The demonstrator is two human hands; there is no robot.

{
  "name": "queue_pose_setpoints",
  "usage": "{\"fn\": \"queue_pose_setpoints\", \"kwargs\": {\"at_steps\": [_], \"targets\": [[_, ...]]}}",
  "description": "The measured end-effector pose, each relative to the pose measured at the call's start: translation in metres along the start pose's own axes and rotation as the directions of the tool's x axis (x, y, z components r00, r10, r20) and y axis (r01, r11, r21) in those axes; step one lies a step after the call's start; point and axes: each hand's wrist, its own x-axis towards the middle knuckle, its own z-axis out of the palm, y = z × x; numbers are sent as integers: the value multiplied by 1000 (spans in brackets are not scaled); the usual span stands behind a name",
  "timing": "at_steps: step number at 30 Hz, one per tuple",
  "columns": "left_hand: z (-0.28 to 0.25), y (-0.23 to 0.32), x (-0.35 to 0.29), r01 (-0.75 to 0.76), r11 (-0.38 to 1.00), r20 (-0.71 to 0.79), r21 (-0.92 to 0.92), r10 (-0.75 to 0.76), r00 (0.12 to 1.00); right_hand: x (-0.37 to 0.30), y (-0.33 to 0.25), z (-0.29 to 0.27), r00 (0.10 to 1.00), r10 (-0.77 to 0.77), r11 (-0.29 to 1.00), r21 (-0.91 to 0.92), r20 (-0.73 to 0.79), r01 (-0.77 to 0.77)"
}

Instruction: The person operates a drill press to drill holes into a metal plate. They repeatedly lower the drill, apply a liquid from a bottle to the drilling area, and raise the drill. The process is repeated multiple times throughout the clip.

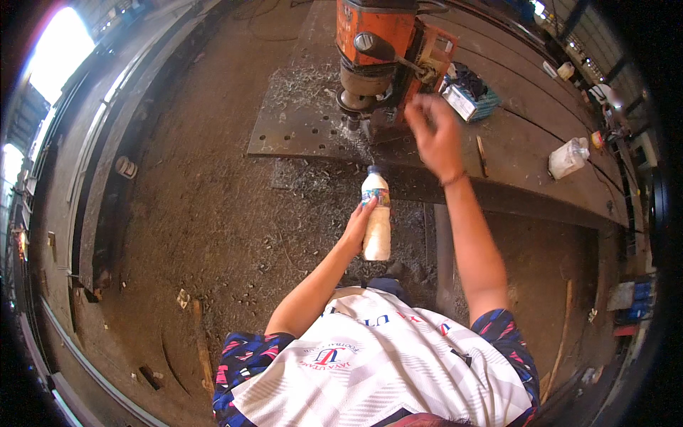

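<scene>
My left hand (pixel 359 226) is wrapped round a clear plastic bottle (pixel 377 238) of milky white liquid. Its dark cap points at the drilling machine, and a thin pale streak shows between cap and cutter. The orange drilling machine (pixel 376 32) stands on a steel plate (pixel 284 136) with several holes. Its cutter (pixel 351 122) is down close to the plate. To the right of the machine, my right hand (pixel 435 135) is raised with bent fingers, smeared by motion. Whether it touches a handle cannot be made out. A black-knobbed lever (pixel 377 47) slants across the machine's front.
Metal shavings (pixel 302 89) litter the plate and the ground below. On the steel table to the right are a box with dark cloth (pixel 469 96), a thin stick (pixel 482 156) and a whitish plastic jug (pixel 568 158). A long steel beam (pixel 107 171) runs along the left.
</scene>
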Motion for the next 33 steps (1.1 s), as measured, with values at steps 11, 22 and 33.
{"fn": "queue_pose_setpoints", "kwargs": {"at_steps": [11, 22, 33], "targets": [[-16, -23, 9, 98, 975, 52, -201, -90, 995, 189, -109, 41, 659, -196, 970, 240, 726, 24], [-19, -18, 12, 147, 957, 40, -251, -142, 989, 188, -113, 51, 408, -79, 974, 157, 909, -163], [-20, -14, 12, 160, 966, 7, -202, -162, 987, 189, -119, 50, 353, -97, 993, 65, 930, 101]]}}
